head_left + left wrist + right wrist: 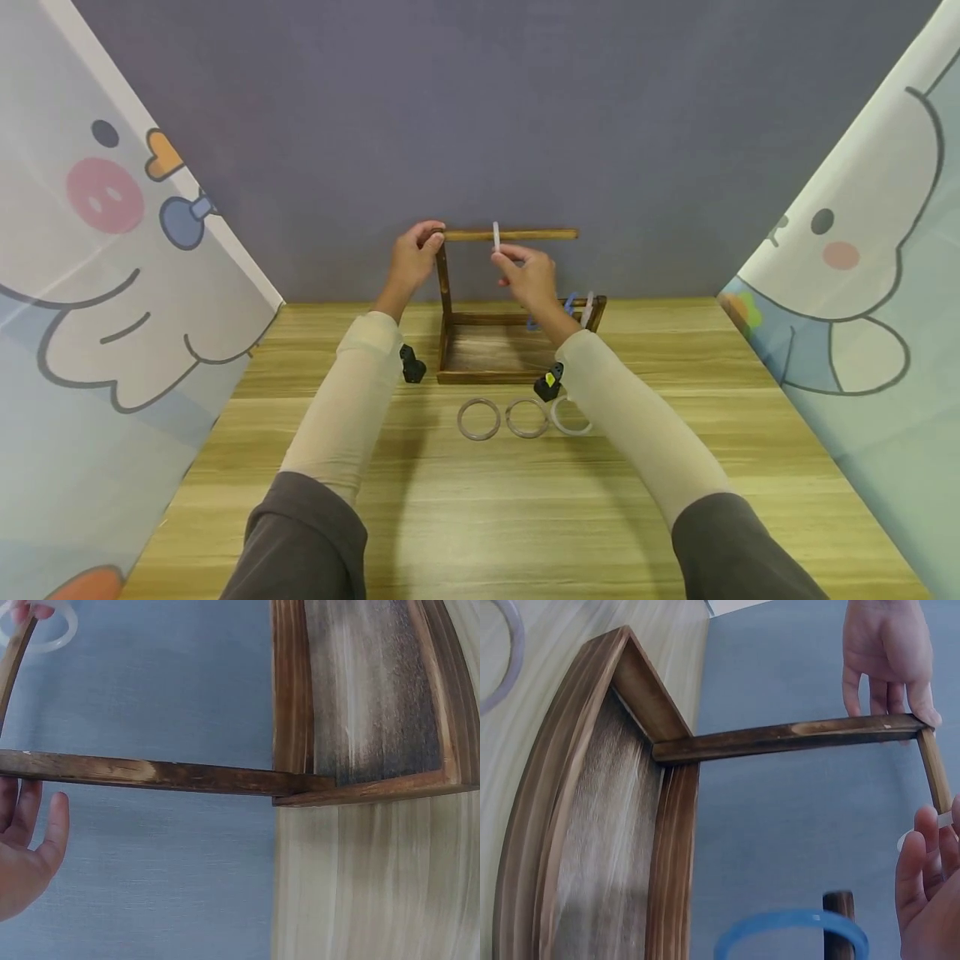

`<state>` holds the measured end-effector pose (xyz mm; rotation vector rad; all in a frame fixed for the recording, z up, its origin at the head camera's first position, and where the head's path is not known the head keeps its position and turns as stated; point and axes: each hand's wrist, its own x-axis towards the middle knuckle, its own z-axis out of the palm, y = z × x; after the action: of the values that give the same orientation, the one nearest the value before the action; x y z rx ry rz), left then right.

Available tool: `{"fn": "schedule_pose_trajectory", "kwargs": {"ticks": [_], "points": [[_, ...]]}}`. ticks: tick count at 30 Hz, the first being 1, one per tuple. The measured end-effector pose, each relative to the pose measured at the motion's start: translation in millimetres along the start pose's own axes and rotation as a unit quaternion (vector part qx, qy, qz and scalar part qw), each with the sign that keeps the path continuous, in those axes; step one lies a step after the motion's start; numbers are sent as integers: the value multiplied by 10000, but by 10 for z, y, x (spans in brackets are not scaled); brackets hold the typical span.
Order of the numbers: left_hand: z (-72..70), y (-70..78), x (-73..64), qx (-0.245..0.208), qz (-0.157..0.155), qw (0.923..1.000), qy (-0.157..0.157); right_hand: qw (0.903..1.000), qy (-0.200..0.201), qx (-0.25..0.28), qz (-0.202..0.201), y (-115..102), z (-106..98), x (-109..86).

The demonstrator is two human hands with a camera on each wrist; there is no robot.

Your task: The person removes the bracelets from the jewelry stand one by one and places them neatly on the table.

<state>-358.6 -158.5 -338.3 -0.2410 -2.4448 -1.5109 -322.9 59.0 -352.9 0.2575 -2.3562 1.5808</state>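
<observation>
A wooden rack (pixel 487 377) with a tray base has a tall post at its left and a top bar (pixel 536 235) running right from it. My left hand (pixel 411 254) grips the corner where post and bar meet, thumb in front, fingers behind. With thumb and fingers, my right hand (pixel 531 275) pinches a whitish bangle (pixel 496 236), which stands upright around the bar, about midway along. Below the right hand, a blue bangle (pixel 791 918) and a whitish ring (pixel 588 310) hang on the lower bar at the rack's right, partly hidden by the wrist.
On the wooden table before the rack lie three rings in a row: a left one (pixel 478 419), a middle one (pixel 527 418) and a white one (pixel 572 417) beside the right sleeve. Small black devices (pixel 412 367) show by both forearms. A grey wall rises behind; printed panels flank the table.
</observation>
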Motion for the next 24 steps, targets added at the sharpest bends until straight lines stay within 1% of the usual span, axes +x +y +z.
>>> {"fn": "schedule_pose_trajectory", "kwargs": {"ticks": [6, 14, 19, 24], "points": [[-14, -11, 21, 41, 23, 9999, -97, 9997, 81, -92, -192, 44, -145, -22], [-40, 2, -4, -3, -90, 9998, -195, 9998, 123, -29, -120, 87, -284, -18], [-34, 8, 0, 36, -76, 9997, -209, 9997, 198, -122, -86, 102, -360, -22], [-22, 14, 21, 68, -73, 9998, -198, 9998, 193, -46, -4, 115, -428, -29]]}}
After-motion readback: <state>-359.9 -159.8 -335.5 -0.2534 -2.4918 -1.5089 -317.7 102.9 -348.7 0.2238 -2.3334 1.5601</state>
